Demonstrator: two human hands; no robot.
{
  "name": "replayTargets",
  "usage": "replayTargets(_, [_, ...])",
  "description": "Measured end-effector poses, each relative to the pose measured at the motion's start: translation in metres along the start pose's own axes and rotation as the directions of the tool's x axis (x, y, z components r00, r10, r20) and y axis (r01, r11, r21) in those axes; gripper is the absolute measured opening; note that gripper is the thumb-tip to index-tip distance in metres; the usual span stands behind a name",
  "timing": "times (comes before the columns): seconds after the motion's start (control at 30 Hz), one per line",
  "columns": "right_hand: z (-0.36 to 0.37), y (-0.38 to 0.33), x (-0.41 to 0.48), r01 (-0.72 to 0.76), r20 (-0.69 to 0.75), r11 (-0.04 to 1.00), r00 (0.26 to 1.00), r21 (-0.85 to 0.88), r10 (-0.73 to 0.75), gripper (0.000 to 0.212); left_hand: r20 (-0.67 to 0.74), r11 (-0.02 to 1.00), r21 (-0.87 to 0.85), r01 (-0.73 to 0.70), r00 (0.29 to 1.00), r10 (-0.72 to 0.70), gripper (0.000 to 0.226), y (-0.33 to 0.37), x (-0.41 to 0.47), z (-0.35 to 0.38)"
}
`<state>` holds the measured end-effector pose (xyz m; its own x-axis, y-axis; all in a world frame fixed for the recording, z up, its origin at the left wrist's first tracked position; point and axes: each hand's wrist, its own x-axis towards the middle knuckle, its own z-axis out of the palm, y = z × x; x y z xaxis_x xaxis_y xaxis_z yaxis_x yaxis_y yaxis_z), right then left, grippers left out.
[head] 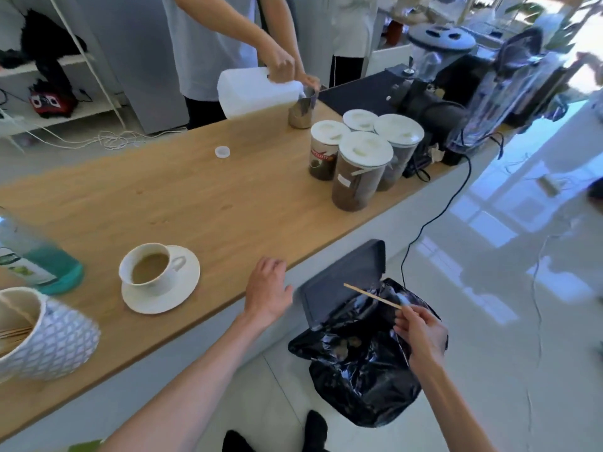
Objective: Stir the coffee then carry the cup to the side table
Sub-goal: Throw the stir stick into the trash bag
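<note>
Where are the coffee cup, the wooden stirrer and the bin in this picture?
coffee cup [148,267]: head view, on the coffee's surface inside it.
wooden stirrer [372,296]: head view, mid-shaft, held by the right hand [421,334].
bin [339,282]: head view, on its raised lid.

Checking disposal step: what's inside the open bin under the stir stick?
The bin holds a black liner bag with a few brownish scraps. Its folds hide anything deeper. The right hand holds the wooden stir stick above.
</note>
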<state>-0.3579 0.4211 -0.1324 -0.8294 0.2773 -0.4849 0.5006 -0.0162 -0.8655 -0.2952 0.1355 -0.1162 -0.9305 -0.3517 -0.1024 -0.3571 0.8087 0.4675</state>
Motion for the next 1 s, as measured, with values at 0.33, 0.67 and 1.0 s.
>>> replayTargets(0.33, [-0.033,0.076,0.040,-0.226,-0.195,0.913,0.966,-0.339,0.167,0.014,-0.008,0.984,0.173,0.040,0.999,-0.040,0.069,0.013,0.007,0.037])
replayTargets(0.67, [-0.010,0.098,0.096,-0.185,-0.086,0.797,0.982,-0.576,0.166,0.029,-0.007,0.986,0.155,0.062,0.998,-0.061,0.071,0.010,0.009,0.041])
replayTargets(1.0, [0.042,0.015,0.062,0.202,0.222,0.782,0.971,-0.589,-0.083,0.010,0.030,0.992,0.022,0.128,0.991,-0.128,0.051,0.021,0.016,0.007])
